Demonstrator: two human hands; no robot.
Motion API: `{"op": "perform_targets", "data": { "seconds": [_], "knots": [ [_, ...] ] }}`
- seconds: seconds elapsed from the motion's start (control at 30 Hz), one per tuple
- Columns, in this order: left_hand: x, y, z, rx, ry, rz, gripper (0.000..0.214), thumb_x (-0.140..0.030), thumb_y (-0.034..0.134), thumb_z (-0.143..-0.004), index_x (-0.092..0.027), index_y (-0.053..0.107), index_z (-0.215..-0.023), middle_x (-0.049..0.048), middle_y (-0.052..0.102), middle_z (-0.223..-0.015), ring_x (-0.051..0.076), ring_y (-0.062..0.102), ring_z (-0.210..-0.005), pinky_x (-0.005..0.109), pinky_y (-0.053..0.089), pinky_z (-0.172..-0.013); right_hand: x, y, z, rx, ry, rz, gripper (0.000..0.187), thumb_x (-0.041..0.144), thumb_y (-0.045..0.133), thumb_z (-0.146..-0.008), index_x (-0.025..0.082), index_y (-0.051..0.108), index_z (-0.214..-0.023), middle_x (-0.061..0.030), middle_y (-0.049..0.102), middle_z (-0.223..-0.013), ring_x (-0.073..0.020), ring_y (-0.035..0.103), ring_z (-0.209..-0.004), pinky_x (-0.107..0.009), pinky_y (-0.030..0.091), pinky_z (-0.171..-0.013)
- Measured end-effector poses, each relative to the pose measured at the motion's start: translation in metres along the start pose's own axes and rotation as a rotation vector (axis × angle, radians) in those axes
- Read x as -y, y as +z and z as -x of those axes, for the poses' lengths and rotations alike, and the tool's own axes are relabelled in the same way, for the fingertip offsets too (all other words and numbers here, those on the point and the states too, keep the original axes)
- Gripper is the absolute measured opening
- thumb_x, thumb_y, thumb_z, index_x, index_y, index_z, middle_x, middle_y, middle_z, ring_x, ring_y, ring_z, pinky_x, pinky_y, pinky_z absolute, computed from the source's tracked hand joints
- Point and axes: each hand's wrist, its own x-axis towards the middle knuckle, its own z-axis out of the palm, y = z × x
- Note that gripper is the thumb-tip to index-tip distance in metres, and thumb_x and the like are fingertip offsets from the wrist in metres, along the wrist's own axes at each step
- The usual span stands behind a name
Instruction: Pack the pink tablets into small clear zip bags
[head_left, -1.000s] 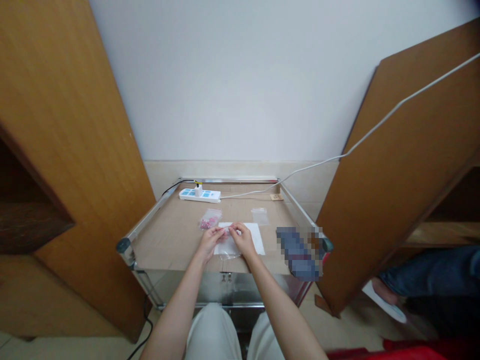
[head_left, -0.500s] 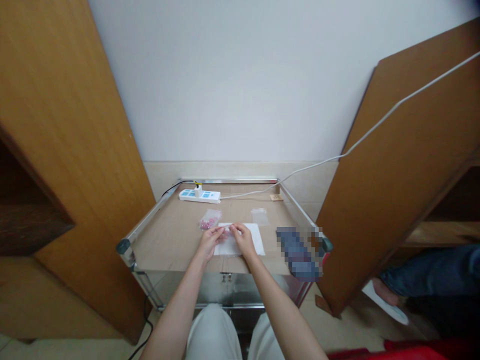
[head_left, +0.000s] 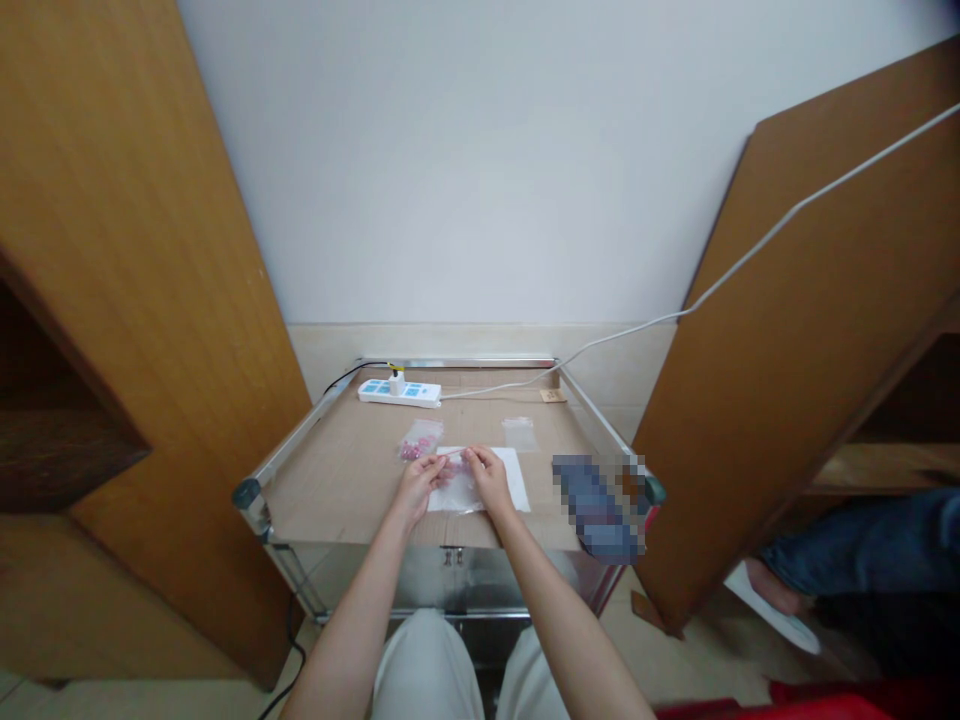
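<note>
My left hand (head_left: 415, 488) and my right hand (head_left: 489, 478) are close together over a white sheet (head_left: 517, 482) at the front of the table. Between them is a small clear plastic bag (head_left: 459, 490), its top edge pinched at each side by my fingertips. A thin pinkish line runs along that edge. The bag hangs down over the sheet, and any contents are too faint to make out. Just beyond my left hand lies another clear bag with pink beads (head_left: 415, 448). A flat clear bag (head_left: 519, 433) lies beyond my right hand.
A white power strip (head_left: 399, 392) with a plug stands at the back left, its cable crossing to the right. A small tan card (head_left: 553, 396) lies at the back right. A blurred-out dark object (head_left: 596, 510) sits at the right edge. Wooden cabinets flank the table.
My fingertips have shifted slightly along the bag's top edge, which now looks stretched straighter. More of the clear bag shows below my hands. The other things have stayed put.
</note>
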Motion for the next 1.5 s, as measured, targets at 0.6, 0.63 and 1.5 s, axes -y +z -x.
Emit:
{"op": "perform_targets", "data": {
  "seconds": [0.6,0.63,1.5],
  "knots": [
    [-0.003,0.003,0.005,0.138,-0.039,-0.06,0.026,-0.029,0.064,-0.062,-0.012,0.054,-0.078,0.0081,0.064,-0.073,0.015,0.06,-0.058,0.019,0.042,-0.046,-0.003,0.0,-0.002,-0.159,0.131,-0.046,0.035,0.038,0.045,-0.074,0.014,0.058,-0.096,-0.0031,0.061,-0.069,-0.0141,0.054,-0.063,-0.024,0.041,-0.059],
    [-0.003,0.003,0.004,0.127,-0.036,-0.056,0.026,-0.029,0.064,-0.061,-0.012,0.054,-0.078,0.008,0.064,-0.073,0.015,0.061,-0.058,0.019,0.042,-0.046,-0.004,0.0,-0.002,-0.168,0.133,-0.066,0.038,0.037,0.046,-0.074,0.014,0.054,-0.102,-0.0029,0.06,-0.069,-0.0134,0.053,-0.062,-0.024,0.041,-0.058],
    [-0.003,0.0,0.003,0.041,0.028,0.052,0.025,-0.03,0.061,-0.064,-0.012,0.056,-0.081,0.0071,0.063,-0.074,0.013,0.06,-0.066,0.021,0.044,-0.057,-0.05,-0.068,-0.087,-0.287,0.328,0.102,0.034,0.013,0.047,-0.051,0.014,0.054,-0.084,-0.0086,0.061,-0.086,-0.0163,0.056,-0.064,-0.027,0.044,-0.056]
  ]
}}
